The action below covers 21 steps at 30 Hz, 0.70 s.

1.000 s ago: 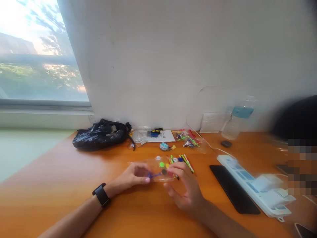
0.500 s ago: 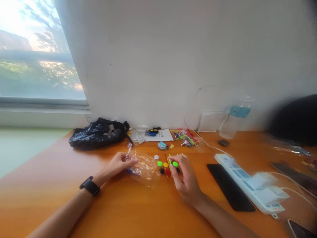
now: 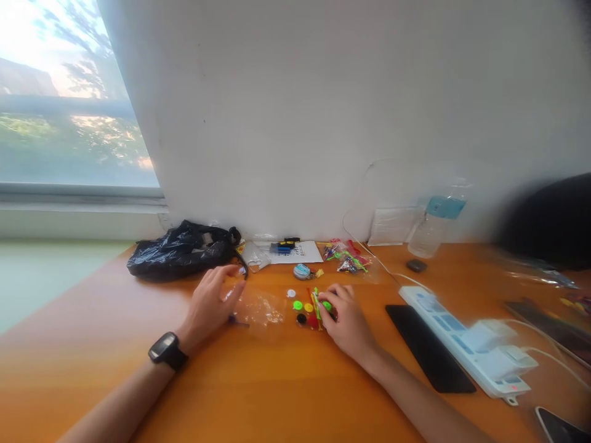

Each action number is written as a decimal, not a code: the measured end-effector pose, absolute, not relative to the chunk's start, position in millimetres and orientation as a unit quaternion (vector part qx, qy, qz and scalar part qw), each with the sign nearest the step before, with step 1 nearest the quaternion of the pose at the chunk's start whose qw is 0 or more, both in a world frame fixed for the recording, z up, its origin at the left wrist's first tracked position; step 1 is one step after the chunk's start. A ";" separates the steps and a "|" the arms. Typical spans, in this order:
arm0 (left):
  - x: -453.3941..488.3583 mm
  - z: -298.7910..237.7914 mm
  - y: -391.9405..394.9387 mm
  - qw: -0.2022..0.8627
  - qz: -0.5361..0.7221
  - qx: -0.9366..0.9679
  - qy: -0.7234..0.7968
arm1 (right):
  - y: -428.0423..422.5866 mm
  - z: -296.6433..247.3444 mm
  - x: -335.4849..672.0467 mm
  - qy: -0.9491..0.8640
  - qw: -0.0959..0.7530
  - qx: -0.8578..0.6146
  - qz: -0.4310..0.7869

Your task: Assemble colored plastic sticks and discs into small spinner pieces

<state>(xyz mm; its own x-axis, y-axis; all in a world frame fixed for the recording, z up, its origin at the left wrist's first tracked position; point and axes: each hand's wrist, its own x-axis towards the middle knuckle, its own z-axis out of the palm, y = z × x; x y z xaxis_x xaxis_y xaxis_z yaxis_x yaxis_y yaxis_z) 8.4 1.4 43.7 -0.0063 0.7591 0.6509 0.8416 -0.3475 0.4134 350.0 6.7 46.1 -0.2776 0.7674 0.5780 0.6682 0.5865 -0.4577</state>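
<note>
My left hand [image 3: 212, 301] is raised just over a crumpled clear plastic bag [image 3: 263, 309], with thumb and fingers apart and nothing between them. The bag lies on the orange-brown table. My right hand [image 3: 344, 317] curls over a cluster of small plastic parts, thumb and index fingertips close together at a thin green plastic piece [image 3: 316, 299]. A green disc [image 3: 327, 305] shows between thumb and index finger. Left of these fingers are a white disc [image 3: 290, 293], a green disc [image 3: 298, 305], a yellow disc [image 3: 308, 307], a black disc [image 3: 301, 319] and a red piece [image 3: 313, 321].
A black plastic bag [image 3: 180, 252] sits at the back left. Along the wall are a paper sheet [image 3: 307, 252], a round tin [image 3: 301, 271] and bagged colourful parts [image 3: 348, 256]. On the right are a black phone-like slab [image 3: 429, 351], a power strip [image 3: 455, 335] and a bottle [image 3: 434, 227].
My left hand has let go of the clear plastic bag and moved slightly left and up, its fingers opening. The bag lies flatter. My right hand stays at the plastic parts, barely shifted.
</note>
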 end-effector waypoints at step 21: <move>60.9 62.3 -40.6 0.013 -0.293 -0.897 -0.331 | 1.0 48.8 348.9 -0.838 0.299 -0.454 0.042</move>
